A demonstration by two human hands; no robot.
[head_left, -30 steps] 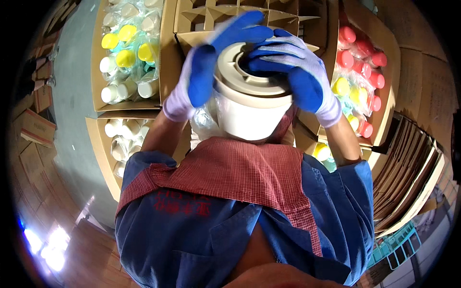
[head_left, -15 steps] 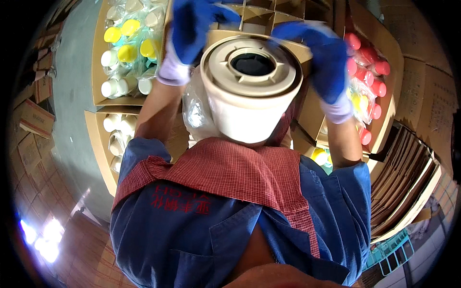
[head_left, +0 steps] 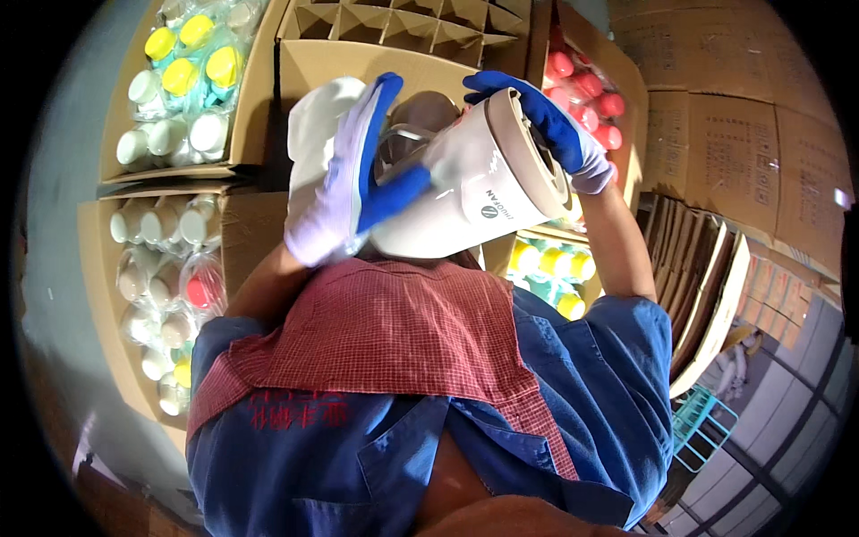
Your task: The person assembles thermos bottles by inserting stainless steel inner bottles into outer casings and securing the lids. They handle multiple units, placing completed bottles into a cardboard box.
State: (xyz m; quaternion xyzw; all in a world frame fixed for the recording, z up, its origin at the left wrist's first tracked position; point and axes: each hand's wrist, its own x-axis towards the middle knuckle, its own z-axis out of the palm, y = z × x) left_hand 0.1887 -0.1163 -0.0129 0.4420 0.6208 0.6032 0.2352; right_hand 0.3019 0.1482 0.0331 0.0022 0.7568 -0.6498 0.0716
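Note:
A white, tapered, jug-like vessel [head_left: 465, 197] with a beige ringed end lies tilted in front of my chest. My right hand [head_left: 546, 130], in a blue-palmed glove, grips the ringed end at the upper right, with its fingers curled over the rim. My left hand [head_left: 362, 170], in a matching glove, is open beside the vessel's other end. Its fingers point up and its thumb stretches across toward the white wall. Behind the left hand is a soft-looking white thing [head_left: 313, 125]; whether the hand touches it I cannot tell. Part of the vessel's far side is hidden.
Ahead stands a carton with cardboard dividers [head_left: 403, 29]. Cartons of yellow- and white-capped bottles [head_left: 179, 76] and pale-capped bottles [head_left: 161, 224] are at left. Red-capped bottles [head_left: 586, 85] and yellow-capped bottles [head_left: 553, 262] sit at right, near stacked flat cardboard [head_left: 693, 277].
The vessel has gone from upright to tilted, its ringed end now facing right. My right hand has closed on that end, and my left hand has come down beside the vessel.

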